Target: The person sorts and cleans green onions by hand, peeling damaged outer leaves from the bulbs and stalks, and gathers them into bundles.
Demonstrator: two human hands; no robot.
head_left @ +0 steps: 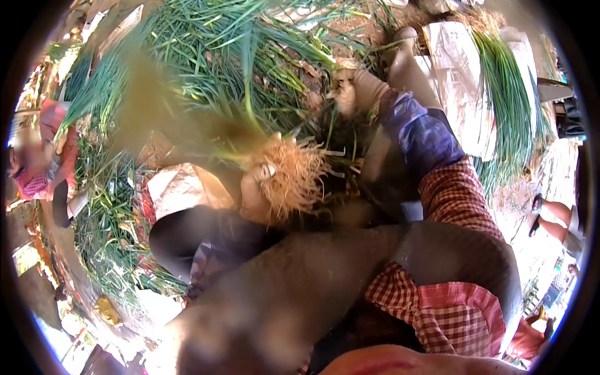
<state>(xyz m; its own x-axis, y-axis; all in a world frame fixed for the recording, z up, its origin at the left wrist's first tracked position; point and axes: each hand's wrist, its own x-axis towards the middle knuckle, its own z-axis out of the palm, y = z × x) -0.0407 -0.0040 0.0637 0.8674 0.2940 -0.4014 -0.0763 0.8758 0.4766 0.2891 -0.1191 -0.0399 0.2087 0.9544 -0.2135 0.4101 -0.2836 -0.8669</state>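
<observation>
My left hand is closed around a bunch of green onions, its tan stringy roots fanning out to the right of my fingers. The bunch's leaves run up and left, partly hidden by a blurred smear. Above and to the right, my right hand reaches to the edge of a large pile of green onions. Its fingers are curled against pale stalk ends at the pile and look closed on them. A purple cuff and a red checked sleeve cover my right arm.
A row of long green onions lies over white sacking at right. More loose leaves lie at left, near a pale sack piece. One person is at far left; another person's leg shows at right.
</observation>
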